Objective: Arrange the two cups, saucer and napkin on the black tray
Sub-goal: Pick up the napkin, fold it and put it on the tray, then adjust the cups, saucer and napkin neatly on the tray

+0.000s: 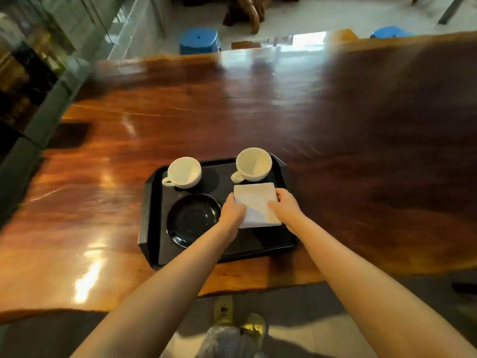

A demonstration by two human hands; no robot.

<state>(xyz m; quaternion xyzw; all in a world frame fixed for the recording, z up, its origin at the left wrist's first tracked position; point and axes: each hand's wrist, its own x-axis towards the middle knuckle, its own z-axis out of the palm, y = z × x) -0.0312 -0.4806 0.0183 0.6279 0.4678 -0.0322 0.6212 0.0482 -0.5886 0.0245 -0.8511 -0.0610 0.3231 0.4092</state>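
A black tray (152,223) lies on the wooden table near its front edge. Two white cups stand at the tray's far side: one cup (183,172) on the left, the other cup (253,164) on the right, both empty with handles pointing left. A black saucer (192,219) rests on the tray's near left part. A folded white napkin (255,200) lies on the tray's right part, below the right cup. My left hand (233,211) holds the napkin's left edge and my right hand (285,208) holds its right edge.
The glossy wooden table (232,112) stretches far beyond the tray. Two blue stools (198,41) stand past the table's far edge. A glass cabinet (31,73) lines the left side. My feet show on the tiled floor below the table's edge.
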